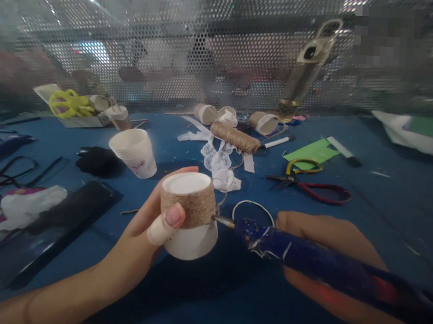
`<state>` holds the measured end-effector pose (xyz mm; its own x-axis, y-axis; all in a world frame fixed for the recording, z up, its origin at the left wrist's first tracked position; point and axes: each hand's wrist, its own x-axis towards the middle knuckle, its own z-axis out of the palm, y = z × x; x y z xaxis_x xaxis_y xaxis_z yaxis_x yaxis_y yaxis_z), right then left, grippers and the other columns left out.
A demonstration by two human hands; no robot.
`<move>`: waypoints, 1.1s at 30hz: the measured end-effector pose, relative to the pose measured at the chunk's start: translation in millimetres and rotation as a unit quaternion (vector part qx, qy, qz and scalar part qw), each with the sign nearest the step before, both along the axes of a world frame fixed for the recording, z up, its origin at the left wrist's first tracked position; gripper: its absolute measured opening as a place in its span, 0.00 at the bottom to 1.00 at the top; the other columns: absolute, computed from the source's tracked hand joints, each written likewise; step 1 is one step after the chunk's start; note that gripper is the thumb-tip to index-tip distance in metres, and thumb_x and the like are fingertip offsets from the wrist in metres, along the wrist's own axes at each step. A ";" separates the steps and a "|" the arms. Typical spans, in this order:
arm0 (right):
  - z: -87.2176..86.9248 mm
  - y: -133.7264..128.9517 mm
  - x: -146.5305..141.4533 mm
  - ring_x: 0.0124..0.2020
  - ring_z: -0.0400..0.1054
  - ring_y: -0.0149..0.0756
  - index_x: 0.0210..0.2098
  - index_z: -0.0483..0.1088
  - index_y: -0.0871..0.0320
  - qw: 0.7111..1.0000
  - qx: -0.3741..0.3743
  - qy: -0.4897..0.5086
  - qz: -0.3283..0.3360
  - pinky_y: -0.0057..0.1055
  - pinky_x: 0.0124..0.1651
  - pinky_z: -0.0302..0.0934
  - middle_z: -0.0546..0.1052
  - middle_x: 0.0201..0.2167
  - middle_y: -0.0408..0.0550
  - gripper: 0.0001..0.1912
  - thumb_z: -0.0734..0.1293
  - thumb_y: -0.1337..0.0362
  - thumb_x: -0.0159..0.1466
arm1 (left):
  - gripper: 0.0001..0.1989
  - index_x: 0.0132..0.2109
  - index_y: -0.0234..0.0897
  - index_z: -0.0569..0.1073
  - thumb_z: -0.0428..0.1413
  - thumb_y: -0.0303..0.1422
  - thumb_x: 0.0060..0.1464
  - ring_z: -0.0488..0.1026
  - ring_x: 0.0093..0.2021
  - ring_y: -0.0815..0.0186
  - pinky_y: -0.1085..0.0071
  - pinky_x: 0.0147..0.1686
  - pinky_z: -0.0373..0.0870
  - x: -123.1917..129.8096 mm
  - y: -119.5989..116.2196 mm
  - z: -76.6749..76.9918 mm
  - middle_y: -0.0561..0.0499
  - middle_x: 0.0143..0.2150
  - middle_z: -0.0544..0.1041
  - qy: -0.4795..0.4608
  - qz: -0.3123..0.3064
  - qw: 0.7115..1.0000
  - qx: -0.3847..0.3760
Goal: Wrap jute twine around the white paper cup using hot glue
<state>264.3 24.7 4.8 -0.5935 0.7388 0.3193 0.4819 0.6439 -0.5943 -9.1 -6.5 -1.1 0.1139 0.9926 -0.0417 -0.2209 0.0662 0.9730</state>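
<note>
Left fingers (174, 216) clasped around upturned, twine-bound cup (202, 205); right fingers (296, 224) around glue gun (306, 255).

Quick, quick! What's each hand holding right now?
Left hand: closed around the twine-wrapped cup.
Right hand: closed around the blue glue gun, its tip at the twine's lower edge.

Near the frame's centre, our left hand (142, 235) wears a pale wrap (159, 231) round its thumb (175, 215), our left forearm (73, 285) is bare at lower left, and our right hand (319, 224), partly hidden, seems bare too.
</note>
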 end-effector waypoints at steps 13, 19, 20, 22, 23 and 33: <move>-0.6 -3.3 -0.9 0.18 0.52 0.27 0.24 0.55 0.52 1.000 -0.001 -0.006 0.012 0.31 0.23 0.48 0.62 0.17 0.34 0.14 0.67 0.62 0.57 | 0.31 0.64 0.52 0.66 0.56 0.56 0.58 0.71 0.59 0.50 0.58 0.56 0.68 5.6 4.6 0.6 0.47 0.60 0.74 0.016 -0.009 1.000 0.022; 6.7 -3.8 -2.5 0.18 0.56 0.27 0.24 0.58 0.52 1.000 0.003 -0.009 -0.012 0.31 0.23 0.49 0.64 0.18 0.35 0.11 0.64 0.65 0.59 | 0.32 0.64 0.51 0.69 0.57 0.57 0.56 0.74 0.54 0.52 0.63 0.47 0.72 5.9 3.4 3.3 0.48 0.57 0.76 -0.016 0.017 0.999 -0.022; 7.6 -3.5 -2.6 0.18 0.57 0.27 0.23 0.58 0.52 1.000 0.004 -0.013 -0.020 0.31 0.23 0.50 0.65 0.18 0.35 0.11 0.64 0.66 0.59 | 0.32 0.64 0.51 0.69 0.57 0.57 0.56 0.75 0.53 0.53 0.64 0.46 0.72 5.5 3.2 3.2 0.47 0.56 0.77 -0.021 0.024 0.999 -0.029; 9.1 -2.9 -2.6 0.18 0.58 0.26 0.23 0.58 0.52 0.999 0.010 -0.026 -0.035 0.30 0.24 0.51 0.65 0.18 0.34 0.11 0.63 0.68 0.59 | 0.31 0.63 0.50 0.69 0.57 0.55 0.57 0.74 0.52 0.55 0.65 0.46 0.72 4.8 2.9 2.3 0.48 0.55 0.77 -0.031 0.028 0.998 -0.037; 9.8 -2.6 -2.6 0.18 0.58 0.26 0.23 0.58 0.52 0.999 0.015 -0.030 -0.038 0.30 0.23 0.51 0.65 0.18 0.34 0.11 0.63 0.68 0.59 | 0.30 0.63 0.50 0.69 0.57 0.55 0.57 0.74 0.52 0.56 0.65 0.47 0.72 4.6 2.9 1.7 0.48 0.54 0.77 -0.035 0.025 0.998 -0.035; 15.2 -7.9 -5.7 0.19 0.57 0.28 0.23 0.57 0.52 0.998 -0.010 -0.051 -0.021 0.30 0.24 0.51 0.63 0.17 0.35 0.11 0.64 0.66 0.58 | 0.29 0.60 0.48 0.72 0.56 0.55 0.58 0.72 0.58 0.51 0.62 0.53 0.70 4.3 6.3 -0.6 0.47 0.56 0.78 -0.003 -0.008 1.000 0.000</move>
